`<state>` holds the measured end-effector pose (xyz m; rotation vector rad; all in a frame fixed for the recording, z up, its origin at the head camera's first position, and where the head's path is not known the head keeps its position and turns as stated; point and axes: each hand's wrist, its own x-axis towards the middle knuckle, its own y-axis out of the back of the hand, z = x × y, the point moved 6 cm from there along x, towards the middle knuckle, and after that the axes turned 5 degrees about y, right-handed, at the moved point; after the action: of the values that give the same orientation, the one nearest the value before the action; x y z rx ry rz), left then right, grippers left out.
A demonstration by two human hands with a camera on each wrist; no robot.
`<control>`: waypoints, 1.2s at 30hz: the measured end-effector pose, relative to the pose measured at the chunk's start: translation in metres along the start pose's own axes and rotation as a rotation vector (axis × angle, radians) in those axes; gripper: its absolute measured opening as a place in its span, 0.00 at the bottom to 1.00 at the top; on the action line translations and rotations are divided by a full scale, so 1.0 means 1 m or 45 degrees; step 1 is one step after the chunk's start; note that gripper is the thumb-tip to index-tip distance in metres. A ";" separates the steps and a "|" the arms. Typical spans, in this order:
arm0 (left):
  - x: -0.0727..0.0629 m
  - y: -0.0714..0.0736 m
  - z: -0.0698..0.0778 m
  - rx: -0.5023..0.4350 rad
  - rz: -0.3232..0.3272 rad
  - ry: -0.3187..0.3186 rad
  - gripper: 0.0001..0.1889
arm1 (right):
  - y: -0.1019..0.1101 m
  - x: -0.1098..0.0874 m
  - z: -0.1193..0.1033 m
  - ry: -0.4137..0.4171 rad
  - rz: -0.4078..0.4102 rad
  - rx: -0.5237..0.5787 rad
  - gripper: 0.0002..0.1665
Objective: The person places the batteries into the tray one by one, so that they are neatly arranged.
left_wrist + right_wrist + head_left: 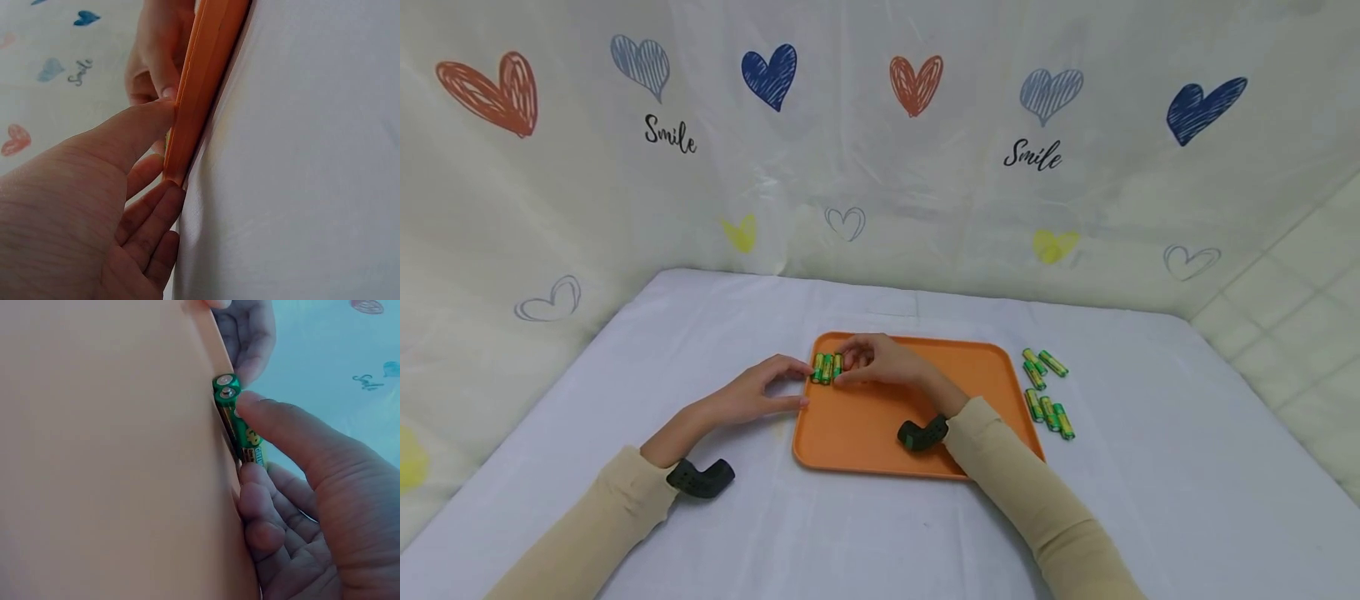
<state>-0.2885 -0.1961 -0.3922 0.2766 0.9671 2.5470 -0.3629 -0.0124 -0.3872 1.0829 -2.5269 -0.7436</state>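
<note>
Three green and yellow batteries (827, 368) stand side by side in the top left corner of an orange tray (865, 425). My right hand (880, 360) pinches the rightmost one between thumb and fingers. In the right wrist view, the thumb lies on that green battery (245, 428), close against its neighbour. My left hand (760, 390) is at the tray's left edge, thumb and fingers spread apart. Its thumb (147, 119) touches the orange rim in the left wrist view, and its other fingers meet the rim near the corner.
Several more batteries (1048, 414) lie in two loose groups on the white tablecloth (1150, 467), right of the tray. Each wrist wears a black band-like device (702, 479). Behind the table hangs a pale curtain (865, 167) with printed hearts.
</note>
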 end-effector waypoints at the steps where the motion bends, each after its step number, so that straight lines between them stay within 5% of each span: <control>1: 0.000 0.000 -0.001 0.003 0.001 0.001 0.26 | -0.001 0.000 -0.001 0.003 0.002 -0.021 0.25; 36: -0.001 0.000 0.004 -0.008 -0.005 0.004 0.26 | 0.002 -0.008 -0.003 0.060 -0.015 0.053 0.28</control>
<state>-0.2863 -0.1944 -0.3894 0.2693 0.9600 2.5472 -0.3578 -0.0064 -0.3837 1.1163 -2.5088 -0.6637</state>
